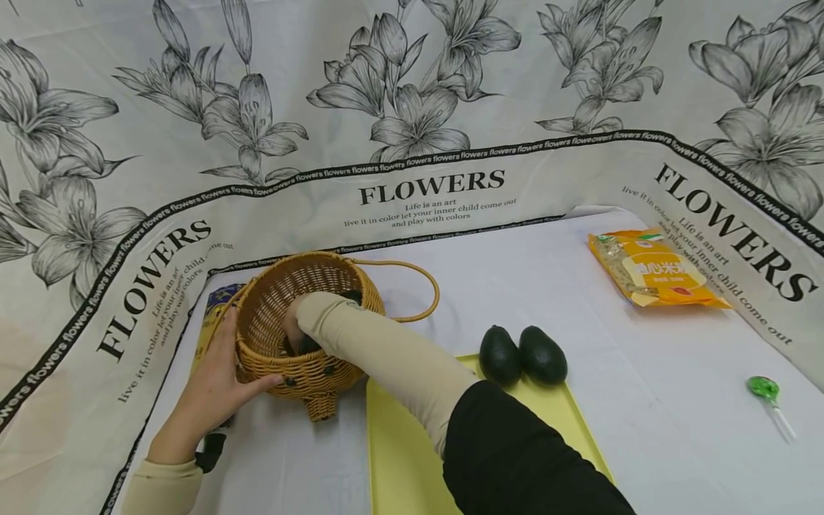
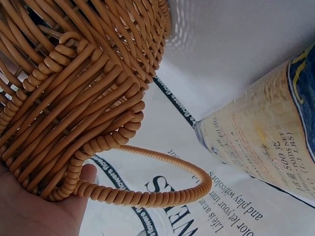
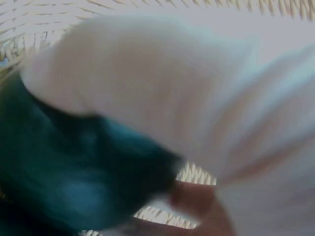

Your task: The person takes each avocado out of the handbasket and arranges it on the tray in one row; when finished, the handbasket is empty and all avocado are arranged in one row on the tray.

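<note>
A wicker basket (image 1: 297, 380) with a loop handle stands tilted at the left, its opening toward me. My left hand (image 1: 215, 383) grips its left side, the thumb along the front; in the left wrist view that hand (image 2: 42, 211) lies against the weave beside the handle. Inside the basket is my right hand (image 1: 295, 325), partly hidden by its sleeve and the rim. The right wrist view, blurred, shows the right hand (image 3: 147, 78) curled round a dark green avocado (image 3: 88, 172). Two more avocados (image 1: 499, 355) lie side by side on the far end of a yellow tray (image 1: 412, 450).
An orange food packet (image 1: 663, 268) lies at the back right, and a green lollipop (image 1: 764, 388) sits near the right edge. Behind the basket's left side stands a blue and yellow package (image 1: 209, 322), seen closer in the left wrist view. Flower-printed cloth (image 1: 431, 197) walls the table.
</note>
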Demonstrator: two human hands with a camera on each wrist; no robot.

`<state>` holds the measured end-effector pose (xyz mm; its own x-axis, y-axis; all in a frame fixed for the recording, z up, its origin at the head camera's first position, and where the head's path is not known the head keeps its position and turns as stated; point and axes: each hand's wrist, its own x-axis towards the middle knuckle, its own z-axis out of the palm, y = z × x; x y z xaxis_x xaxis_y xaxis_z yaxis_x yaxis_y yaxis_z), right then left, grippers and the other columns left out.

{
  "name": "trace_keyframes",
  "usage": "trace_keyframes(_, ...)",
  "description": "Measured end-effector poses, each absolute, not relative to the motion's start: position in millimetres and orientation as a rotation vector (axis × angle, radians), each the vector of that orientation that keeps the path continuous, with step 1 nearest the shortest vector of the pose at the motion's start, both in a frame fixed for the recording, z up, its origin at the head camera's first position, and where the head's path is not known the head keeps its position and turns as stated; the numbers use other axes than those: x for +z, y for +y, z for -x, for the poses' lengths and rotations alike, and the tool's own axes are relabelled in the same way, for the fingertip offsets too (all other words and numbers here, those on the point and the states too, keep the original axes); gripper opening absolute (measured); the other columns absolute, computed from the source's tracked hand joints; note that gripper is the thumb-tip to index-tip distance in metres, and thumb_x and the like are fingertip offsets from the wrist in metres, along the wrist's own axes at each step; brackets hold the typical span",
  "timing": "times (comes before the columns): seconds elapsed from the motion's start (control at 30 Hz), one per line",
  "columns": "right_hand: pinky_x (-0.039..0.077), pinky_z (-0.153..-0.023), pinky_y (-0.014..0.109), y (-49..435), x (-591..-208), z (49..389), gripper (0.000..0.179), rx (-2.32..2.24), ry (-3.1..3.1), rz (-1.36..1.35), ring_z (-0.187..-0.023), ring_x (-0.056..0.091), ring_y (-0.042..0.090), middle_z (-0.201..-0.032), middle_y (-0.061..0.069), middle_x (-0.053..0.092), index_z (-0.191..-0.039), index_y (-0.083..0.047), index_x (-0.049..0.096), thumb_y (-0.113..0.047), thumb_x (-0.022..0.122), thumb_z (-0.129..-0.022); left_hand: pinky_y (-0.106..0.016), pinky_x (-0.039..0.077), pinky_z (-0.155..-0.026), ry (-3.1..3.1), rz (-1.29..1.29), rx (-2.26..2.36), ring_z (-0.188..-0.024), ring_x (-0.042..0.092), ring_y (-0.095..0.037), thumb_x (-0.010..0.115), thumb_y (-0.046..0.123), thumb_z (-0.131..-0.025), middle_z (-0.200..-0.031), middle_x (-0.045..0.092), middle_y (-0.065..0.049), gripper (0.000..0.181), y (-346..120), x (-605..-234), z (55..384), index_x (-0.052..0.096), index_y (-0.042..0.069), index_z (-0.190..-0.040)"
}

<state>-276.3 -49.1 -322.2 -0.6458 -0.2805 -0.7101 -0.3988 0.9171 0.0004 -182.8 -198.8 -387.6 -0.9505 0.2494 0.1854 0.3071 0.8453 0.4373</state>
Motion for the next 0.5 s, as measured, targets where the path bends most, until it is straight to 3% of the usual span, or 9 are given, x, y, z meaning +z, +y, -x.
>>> trace_keyframes(0.13,0.048,-0.096,0.024,-46.7,-323.8,277.9,0.048,0.213,2.314,0.583,-0.123,0.049,0.007,-0.143,-0.012,0.044,-0.136,-0.030,0.050,-0.037,0.060,-0.090,-0.071,0.025,-0.102,-2.893,0.447,-0.717,-0.140,0.014,-0.051,0.075,0.050,-0.074,-0.158,-0.003,-0.021,0.123,-198.5,-387.7,183.5,-0.012,0.011,-0.151)
trace_keyframes(0.23,0.043,-0.103,0.023,-45.0,-325.5,280.3,0.068,0.172,2.298,0.680,-0.136,0.035,0.006,-0.154,-0.012,0.027,-0.149,-0.031,0.026,-0.034,0.060,-0.090,-0.071,0.024,-0.102,-2.893,0.450,-0.722,-0.140,0.013,-0.050,0.075,0.050,-0.074,-0.158,-0.003,-0.021,0.122,-198.6,-387.8,183.5,-0.012,0.011,-0.151)
trace_keyframes(0.33,0.038,-0.106,0.020,-43.4,-325.7,281.4,0.084,0.073,2.300,0.709,-0.142,0.023,0.004,-0.158,-0.015,0.013,-0.152,-0.034,0.005,-0.029,0.061,-0.090,-0.070,0.023,-0.103,-2.892,0.455,-0.729,-0.141,0.012,-0.050,0.075,0.049,-0.074,-0.158,-0.003,-0.022,0.122,-199.0,-387.9,183.2,-0.012,0.010,-0.151)
trace_keyframes(0.5,0.032,-0.110,0.019,-41.7,-326.9,282.2,0.082,-0.067,2.312,0.723,-0.145,0.015,0.004,-0.159,-0.015,0.008,-0.152,-0.032,0.000,-0.025,0.056,-0.092,-0.070,0.023,-0.103,-2.885,0.464,-0.731,-0.141,0.012,-0.050,0.075,0.049,-0.075,-0.158,-0.002,-0.022,0.122,-199.6,-388.3,182.9,-0.011,0.010,-0.151)
